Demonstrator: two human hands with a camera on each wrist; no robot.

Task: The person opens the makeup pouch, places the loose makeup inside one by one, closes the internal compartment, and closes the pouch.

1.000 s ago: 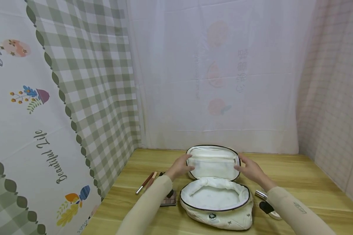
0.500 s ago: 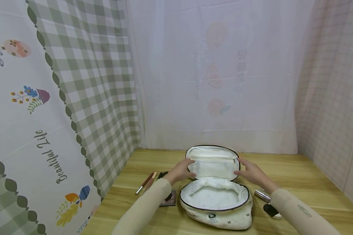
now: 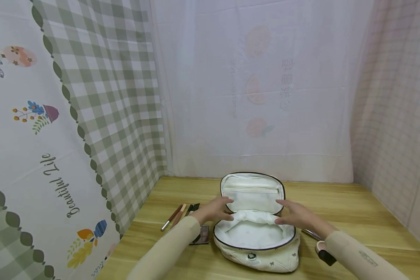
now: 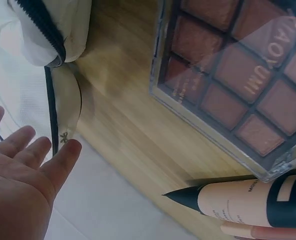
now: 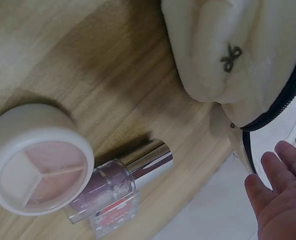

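Observation:
A cream cosmetic bag (image 3: 257, 258) with black zip edging stands unzipped, its lid (image 3: 252, 190) folded back and a zipped pocket across the lid's inner face. At the left of the lid's base is my left hand (image 3: 213, 210), fingers spread and holding nothing. My right hand (image 3: 295, 214) mirrors it on the other side, its fingers loosely extended over the bag's right rim. Both palms look bare in the wrist views, the left hand (image 4: 23, 175) and the right hand (image 5: 283, 195) each close to the lid. Whether any fingertip touches the fabric I cannot tell.
Left of the bag lie a clear-lidded eyeshadow palette (image 4: 233, 75), a peach tube with a black pointed tip (image 4: 238, 202) and several brushes or pencils (image 3: 175, 217). On the right are a round white three-colour compact (image 5: 43, 165) and a small silver-capped bottle (image 5: 108, 185).
Both hands have come off the lid's side edges and moved down and nearer, toward the bag's opening. The lid stays folded back.

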